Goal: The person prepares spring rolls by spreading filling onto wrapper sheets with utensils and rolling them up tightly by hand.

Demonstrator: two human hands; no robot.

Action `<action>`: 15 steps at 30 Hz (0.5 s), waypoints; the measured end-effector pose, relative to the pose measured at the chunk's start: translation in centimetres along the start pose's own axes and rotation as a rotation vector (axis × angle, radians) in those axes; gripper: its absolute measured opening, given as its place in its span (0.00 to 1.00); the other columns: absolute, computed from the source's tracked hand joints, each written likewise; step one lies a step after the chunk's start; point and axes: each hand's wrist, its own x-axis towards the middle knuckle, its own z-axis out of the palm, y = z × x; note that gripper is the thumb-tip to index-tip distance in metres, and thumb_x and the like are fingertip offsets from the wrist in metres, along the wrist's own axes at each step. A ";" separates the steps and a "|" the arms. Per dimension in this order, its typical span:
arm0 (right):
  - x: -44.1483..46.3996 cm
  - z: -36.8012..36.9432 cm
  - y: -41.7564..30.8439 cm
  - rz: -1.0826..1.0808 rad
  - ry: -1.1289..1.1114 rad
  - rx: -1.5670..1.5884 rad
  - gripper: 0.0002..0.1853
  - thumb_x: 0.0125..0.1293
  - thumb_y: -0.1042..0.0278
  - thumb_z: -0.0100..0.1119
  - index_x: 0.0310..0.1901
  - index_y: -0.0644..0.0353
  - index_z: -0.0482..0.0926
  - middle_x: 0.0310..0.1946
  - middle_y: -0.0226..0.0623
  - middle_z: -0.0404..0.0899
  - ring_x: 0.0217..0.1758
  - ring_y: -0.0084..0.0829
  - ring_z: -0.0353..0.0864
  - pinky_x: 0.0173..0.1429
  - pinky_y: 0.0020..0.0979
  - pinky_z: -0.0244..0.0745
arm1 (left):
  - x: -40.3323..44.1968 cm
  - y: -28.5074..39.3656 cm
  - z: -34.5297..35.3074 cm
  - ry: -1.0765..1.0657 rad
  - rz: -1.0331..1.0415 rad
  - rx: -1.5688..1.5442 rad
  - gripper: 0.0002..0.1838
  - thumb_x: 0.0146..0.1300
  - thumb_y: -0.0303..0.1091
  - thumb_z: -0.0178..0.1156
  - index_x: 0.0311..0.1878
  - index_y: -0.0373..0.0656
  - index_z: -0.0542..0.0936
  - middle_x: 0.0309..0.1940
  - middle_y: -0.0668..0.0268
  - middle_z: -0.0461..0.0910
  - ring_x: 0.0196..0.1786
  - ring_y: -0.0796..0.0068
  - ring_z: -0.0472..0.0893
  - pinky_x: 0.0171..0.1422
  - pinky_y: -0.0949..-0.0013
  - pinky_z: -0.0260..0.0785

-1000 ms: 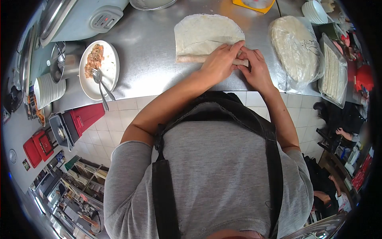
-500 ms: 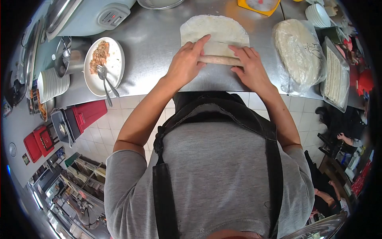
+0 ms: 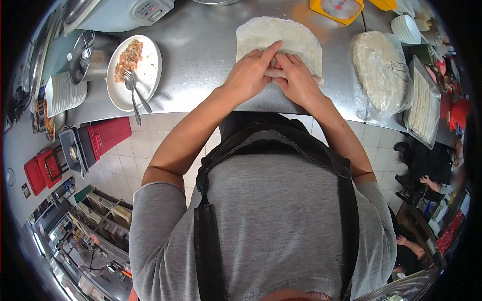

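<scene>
A pale, thin wrapper sheet (image 3: pixel 276 32), rounded at the far end, lies flat on the steel counter. Its near edge is turned up into a roll (image 3: pixel 274 73), mostly covered by my fingers. My left hand (image 3: pixel 251 73) grips the roll from the left, index finger stretched forward over the sheet. Close against it, my right hand (image 3: pixel 300 79) has its fingers curled over the roll from the right. To the left, an oval white plate (image 3: pixel 148 83) holds chunky minced filling (image 3: pixel 128 59), with a fork and a spoon (image 3: pixel 134 95) resting on its rim.
On the right are a plastic-wrapped stack of pale sheets (image 3: pixel 380 72) and a tray of long rolls (image 3: pixel 422 108). A yellow scale (image 3: pixel 339 10) stands at the back. White dishes (image 3: pixel 65 95) are stacked at the left. A person (image 3: pixel 432 168) is in the background at right.
My two hands have come together at the middle of the roll from its separate ends. The roll's right end now shows beyond my right hand. The whole view has shifted slightly.
</scene>
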 end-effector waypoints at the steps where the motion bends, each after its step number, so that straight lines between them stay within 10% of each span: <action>1: -0.1 0.1 0.3 -0.006 0.011 0.025 0.31 0.55 0.82 0.71 0.62 0.62 0.74 0.52 0.48 0.82 0.59 0.53 0.78 0.67 0.48 0.73 | -0.1 0.2 0.2 0.020 0.019 0.001 0.52 0.51 0.20 0.75 0.81 0.51 0.64 0.45 0.57 0.84 0.49 0.54 0.83 0.57 0.54 0.79; 15: -4.3 -5.0 2.1 0.105 0.043 0.046 0.35 0.54 0.81 0.73 0.67 0.56 0.76 0.43 0.40 0.83 0.52 0.46 0.81 0.64 0.43 0.75 | -2.2 -0.9 -2.4 -0.029 -0.073 0.032 0.55 0.54 0.17 0.73 0.84 0.59 0.59 0.43 0.61 0.82 0.47 0.56 0.84 0.55 0.55 0.80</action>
